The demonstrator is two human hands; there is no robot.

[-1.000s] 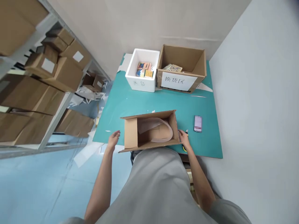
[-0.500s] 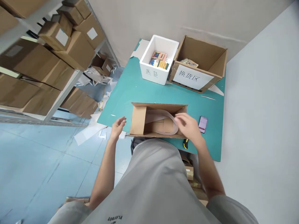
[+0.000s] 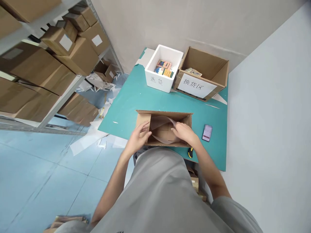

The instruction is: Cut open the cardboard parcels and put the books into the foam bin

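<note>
An open cardboard box (image 3: 179, 115) stands at the near edge of the green table, with a curved translucent sheet (image 3: 159, 121) inside. My right hand (image 3: 182, 131) reaches into its right part, fingers closed on the edge of the sheet. Over the box's left end is my left hand (image 3: 140, 137), its fingers apart, near the left end of the sheet and holding nothing.
A white foam box (image 3: 159, 81) and a larger carton (image 3: 206, 90), each with small packs inside, stand at the table's (image 3: 126, 103) back. Right of the open box lie a phone (image 3: 207, 133) and a yellow-black cutter (image 3: 190, 152). Shelves with cartons (image 3: 82, 56) are at left.
My left hand has moved right, from beside the box to over its left end. My right hand has shifted left and now grips the sheet, which has changed shape. The view has shifted slightly.
</note>
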